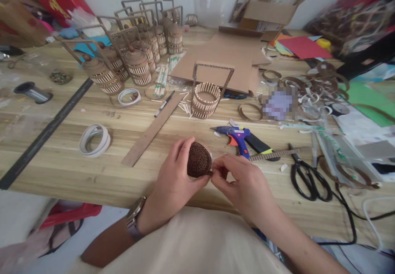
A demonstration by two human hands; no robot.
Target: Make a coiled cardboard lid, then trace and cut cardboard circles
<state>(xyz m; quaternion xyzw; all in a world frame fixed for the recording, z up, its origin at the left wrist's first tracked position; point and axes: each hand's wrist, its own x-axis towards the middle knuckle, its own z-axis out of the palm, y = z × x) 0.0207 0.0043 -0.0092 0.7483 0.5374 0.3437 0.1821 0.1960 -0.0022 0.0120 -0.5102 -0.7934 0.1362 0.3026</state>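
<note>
Near the front edge of the table [145, 183], head view: left hand [175, 173] grasps brown coiled disc [198, 160], right hand [243, 179] pinches its rim with fingertips. Glue gun [240, 135] just beyond, scissors [298, 160] rightward.

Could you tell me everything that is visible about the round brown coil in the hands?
The brown coil looks like corrugated cardboard strip, wound into a roundish disc with small dark gaps between its layers. Its patterned face is turned up toward the camera, near the front edge of the table. The left hand holds it by the rim, fingers on the left, thumb below; the right hand pinches at its lower right edge.
</note>
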